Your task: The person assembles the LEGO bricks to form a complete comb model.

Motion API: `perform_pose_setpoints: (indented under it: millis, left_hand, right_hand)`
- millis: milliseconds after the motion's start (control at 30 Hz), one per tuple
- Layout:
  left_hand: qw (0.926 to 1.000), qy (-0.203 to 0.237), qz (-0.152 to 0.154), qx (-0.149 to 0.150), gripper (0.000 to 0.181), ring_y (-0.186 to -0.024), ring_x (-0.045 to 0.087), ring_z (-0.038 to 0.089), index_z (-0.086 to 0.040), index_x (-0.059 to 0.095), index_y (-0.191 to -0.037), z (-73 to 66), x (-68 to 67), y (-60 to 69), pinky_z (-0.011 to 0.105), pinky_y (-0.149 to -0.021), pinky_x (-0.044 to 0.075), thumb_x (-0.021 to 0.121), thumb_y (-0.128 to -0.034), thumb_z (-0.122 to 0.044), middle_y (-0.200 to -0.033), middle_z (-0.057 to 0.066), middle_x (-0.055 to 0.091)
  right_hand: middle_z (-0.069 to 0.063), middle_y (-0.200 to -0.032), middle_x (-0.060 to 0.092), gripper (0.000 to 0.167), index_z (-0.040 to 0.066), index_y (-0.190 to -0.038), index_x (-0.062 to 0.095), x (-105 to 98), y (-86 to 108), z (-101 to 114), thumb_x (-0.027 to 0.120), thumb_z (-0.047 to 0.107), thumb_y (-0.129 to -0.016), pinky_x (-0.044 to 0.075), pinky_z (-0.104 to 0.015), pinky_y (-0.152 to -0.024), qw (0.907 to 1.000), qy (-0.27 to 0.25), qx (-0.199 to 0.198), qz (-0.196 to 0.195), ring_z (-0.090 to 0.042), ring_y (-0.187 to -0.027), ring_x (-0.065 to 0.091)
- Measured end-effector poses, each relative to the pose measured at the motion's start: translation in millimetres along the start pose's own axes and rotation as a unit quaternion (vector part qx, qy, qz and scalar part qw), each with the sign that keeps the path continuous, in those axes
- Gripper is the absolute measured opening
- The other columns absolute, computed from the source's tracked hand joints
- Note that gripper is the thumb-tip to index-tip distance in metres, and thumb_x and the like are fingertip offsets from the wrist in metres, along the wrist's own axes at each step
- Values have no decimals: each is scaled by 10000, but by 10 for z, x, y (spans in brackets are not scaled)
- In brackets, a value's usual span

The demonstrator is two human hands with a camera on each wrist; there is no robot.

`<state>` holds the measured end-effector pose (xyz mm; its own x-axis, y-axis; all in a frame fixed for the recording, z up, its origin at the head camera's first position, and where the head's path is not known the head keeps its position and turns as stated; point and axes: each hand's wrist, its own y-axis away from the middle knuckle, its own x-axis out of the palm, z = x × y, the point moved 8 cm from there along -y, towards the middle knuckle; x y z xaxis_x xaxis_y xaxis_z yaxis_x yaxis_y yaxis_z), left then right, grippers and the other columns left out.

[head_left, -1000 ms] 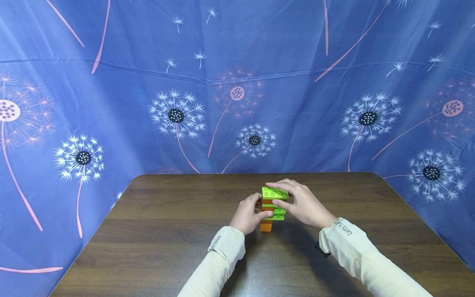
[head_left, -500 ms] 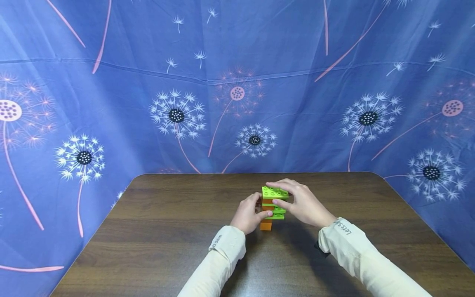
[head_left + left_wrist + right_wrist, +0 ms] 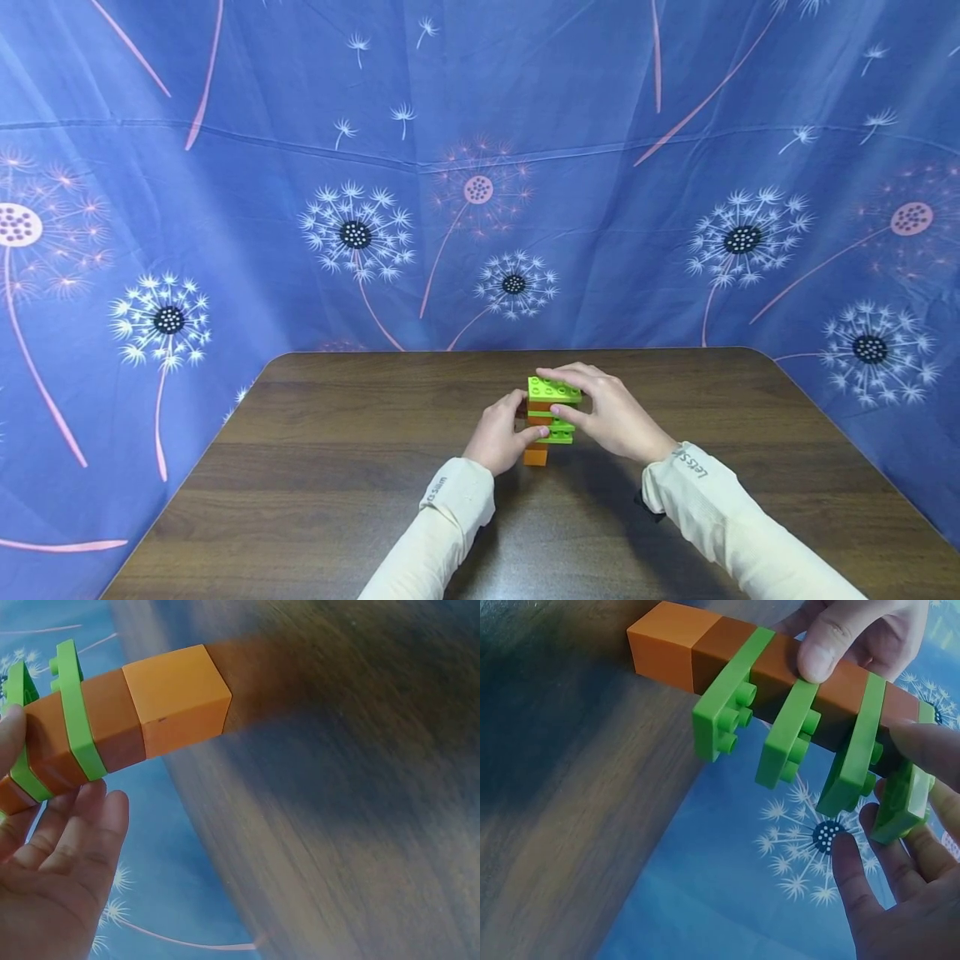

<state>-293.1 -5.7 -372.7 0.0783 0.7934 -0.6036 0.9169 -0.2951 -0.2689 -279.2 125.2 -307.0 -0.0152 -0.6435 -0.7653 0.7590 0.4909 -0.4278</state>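
Note:
A tower of toy building bricks (image 3: 776, 667) stands upright on the table, with an orange brick (image 3: 180, 697) at its foot. Brown bricks (image 3: 112, 712) alternate above it with several thin green studded plates (image 3: 791, 739), which jut out to the right. My left hand (image 3: 497, 435) holds the tower around mid-height, thumb on the near side and fingers behind. At the top, my right hand (image 3: 618, 410) grips the uppermost green plate (image 3: 546, 389); its thumb lies against the brick just below, and its fingers reach over and behind the plate.
The dark wooden table (image 3: 337, 467) reaches back to a blue curtain (image 3: 600, 275) with dandelion prints. Both hands cast shadows on the tabletop. A black strap (image 3: 648, 505) shows under the right sleeve.

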Motion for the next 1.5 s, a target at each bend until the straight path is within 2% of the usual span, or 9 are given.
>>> perform_pose_setpoints:
  millis: [333,500,700,900,1033,1100,1233,1400,1500]
  left_hand:
    - [9995,-280,-107,-54,397,-1043,677,272,-5,605,-1230,-10,-10,-24,402,-934,543,788,-900,-126,-1127,112,685]
    - [9996,-212,-16,-206,428,-1069,674,273,-19,595,-1267,27,15,-21,411,-948,543,785,-911,-163,-1159,104,686]
    - [9993,-215,64,-308,501,-1104,657,311,-26,579,-1333,58,-15,-6,443,-954,538,788,-909,-190,-1220,119,671]
    - [9976,-630,-25,-297,547,-1124,644,310,-42,576,-1360,90,-96,55,475,-951,530,792,-899,-245,-1247,132,659]
    - [9935,-1042,-257,-374,572,-1150,638,326,-58,582,-1354,110,-184,120,509,-945,531,794,-887,-310,-1268,134,654]
    - [9909,-1224,-396,-395,573,-1148,640,323,-73,586,-1354,106,-227,157,511,-932,538,791,-885,-332,-1267,129,653]
    - [9828,-1651,-796,-211,543,-1093,661,318,-71,611,-1320,61,-302,229,491,-859,564,796,-875,-321,-1201,127,665]
    - [9640,-2366,-1217,-3,498,-1051,666,331,-46,634,-1286,-4,-345,324,478,-829,565,789,-885,-298,-1158,134,670]
    - [9479,-2826,-1455,206,476,-1037,670,316,-33,645,-1258,-49,-340,372,461,-841,562,784,-893,-304,-1140,140,673]
  right_hand:
    - [-62,-1288,659,530,132,-1398,620,-1,-41,-22,768,54,-895,441,-585,-1017,9999,153,38,7,-329,-1222,586]
    - [-66,-1304,652,537,147,-1399,619,3,-27,-28,775,65,-892,416,-620,-1025,9998,202,54,-28,-332,-1236,574]
    - [-100,-1376,611,557,128,-1411,603,-8,9,0,784,74,-887,419,-614,-1047,9998,168,-52,-104,-359,-1294,529]
    - [-105,-1427,575,553,134,-1433,581,-80,87,-32,768,126,-913,394,-631,-1065,9994,43,109,-332,-372,-1330,493]
    - [-124,-1466,534,561,131,-1467,540,-107,163,-88,738,180,-944,359,-651,-1080,9987,58,293,-402,-386,-1358,457]
    - [-128,-1491,508,569,129,-1488,513,-118,204,-124,716,202,-962,342,-653,-1089,9981,100,393,-459,-386,-1375,433]
    - [-143,-1518,476,564,107,-1512,473,-136,277,-179,666,231,-997,329,-645,-1094,9961,215,528,-667,-386,-1393,405]
    - [-181,-1502,486,537,62,-1508,464,-160,361,-186,611,245,-1025,330,-646,-1083,9910,572,669,-1007,-415,-1381,414]
    - [-192,-1506,483,533,52,-1509,458,-161,418,-187,575,281,-1042,338,-663,-1061,9854,963,898,-1083,-426,-1380,415]
